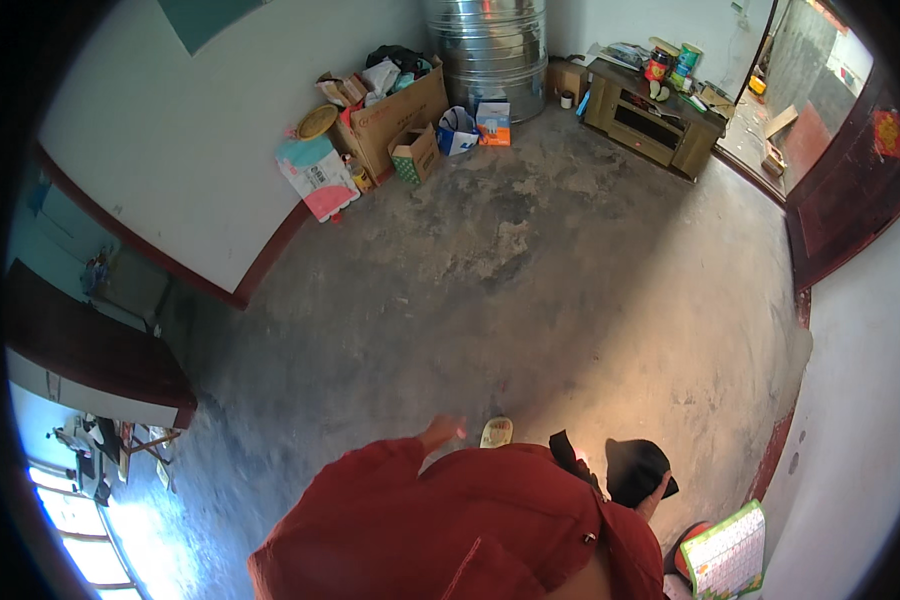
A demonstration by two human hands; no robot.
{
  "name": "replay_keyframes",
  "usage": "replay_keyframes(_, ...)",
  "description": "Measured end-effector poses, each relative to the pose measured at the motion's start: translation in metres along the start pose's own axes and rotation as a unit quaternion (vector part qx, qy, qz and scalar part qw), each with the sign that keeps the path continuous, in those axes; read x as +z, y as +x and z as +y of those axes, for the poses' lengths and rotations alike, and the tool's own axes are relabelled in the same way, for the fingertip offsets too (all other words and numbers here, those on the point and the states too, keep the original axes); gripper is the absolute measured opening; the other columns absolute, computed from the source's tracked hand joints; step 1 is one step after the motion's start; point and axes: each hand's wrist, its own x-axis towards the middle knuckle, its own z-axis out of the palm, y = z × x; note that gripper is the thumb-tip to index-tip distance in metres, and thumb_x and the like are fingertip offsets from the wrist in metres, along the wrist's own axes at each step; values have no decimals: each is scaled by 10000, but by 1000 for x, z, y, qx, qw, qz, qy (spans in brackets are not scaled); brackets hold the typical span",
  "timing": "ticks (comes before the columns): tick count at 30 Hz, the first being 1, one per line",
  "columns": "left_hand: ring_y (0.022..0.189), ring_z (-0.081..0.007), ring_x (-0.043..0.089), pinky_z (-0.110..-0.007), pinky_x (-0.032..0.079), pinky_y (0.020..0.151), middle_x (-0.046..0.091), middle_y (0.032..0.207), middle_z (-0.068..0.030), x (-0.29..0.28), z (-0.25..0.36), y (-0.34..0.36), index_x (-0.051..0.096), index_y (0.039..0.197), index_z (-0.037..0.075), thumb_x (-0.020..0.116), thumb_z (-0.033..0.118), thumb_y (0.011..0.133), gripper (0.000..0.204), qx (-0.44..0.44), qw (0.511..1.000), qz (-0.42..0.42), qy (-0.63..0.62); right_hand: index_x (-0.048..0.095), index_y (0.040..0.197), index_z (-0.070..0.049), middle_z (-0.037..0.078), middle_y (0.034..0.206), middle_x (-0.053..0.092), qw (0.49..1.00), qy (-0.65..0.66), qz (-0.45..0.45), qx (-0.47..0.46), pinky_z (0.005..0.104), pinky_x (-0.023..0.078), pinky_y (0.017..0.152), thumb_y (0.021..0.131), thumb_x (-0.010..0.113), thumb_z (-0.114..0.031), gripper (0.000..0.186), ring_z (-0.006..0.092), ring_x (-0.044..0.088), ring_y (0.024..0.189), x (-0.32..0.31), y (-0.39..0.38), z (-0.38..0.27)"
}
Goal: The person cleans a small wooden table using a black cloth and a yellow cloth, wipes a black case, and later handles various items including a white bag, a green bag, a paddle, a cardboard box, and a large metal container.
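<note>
My right hand (656, 498) is closed on the edge of a black cap-like item (635, 472), held out at my right side; its exact kind is unclear. A black strap-like piece (560, 450) shows a little to its left, against my red top. In front of my body is my left hand (443, 432), small and blurred at the end of a red sleeve. Nothing shows in it, and how its fingers are set is hard to make out. Just right of it, a pale yellow slipper (497, 432) pokes out on the floor below me.
Grey concrete floor (400, 300) stretches ahead. Along the far wall stand cardboard boxes (400, 120), a large shiny metal tank (490, 60) and a low cabinet (650, 125) with jars on top. A dark red door (855, 180) stands ajar at right. A printed calendar-like sheet (727, 552) is near my right side.
</note>
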Motion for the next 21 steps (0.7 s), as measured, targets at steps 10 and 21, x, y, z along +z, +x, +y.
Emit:
replay_keyframes(10,881,-182,577,-374,476,755,674,957,-37,-2,233,147,695,1137,71,538,412,982,405,61,989,-53,-126,664,1189,-144,83,1192,681,993,68,83,42,412,536,953,824,701,-618,600,266,660,1032,40,220,-98)
replay_keyframes(21,952,-184,576,-367,471,818,649,1065,-42,23,397,235,653,1209,81,549,439,980,438,-64,995,-74,-17,647,1183,-89,94,1123,699,994,96,-53,19,443,570,896,981,586,-439,410,294,681,978,253,448,-288)
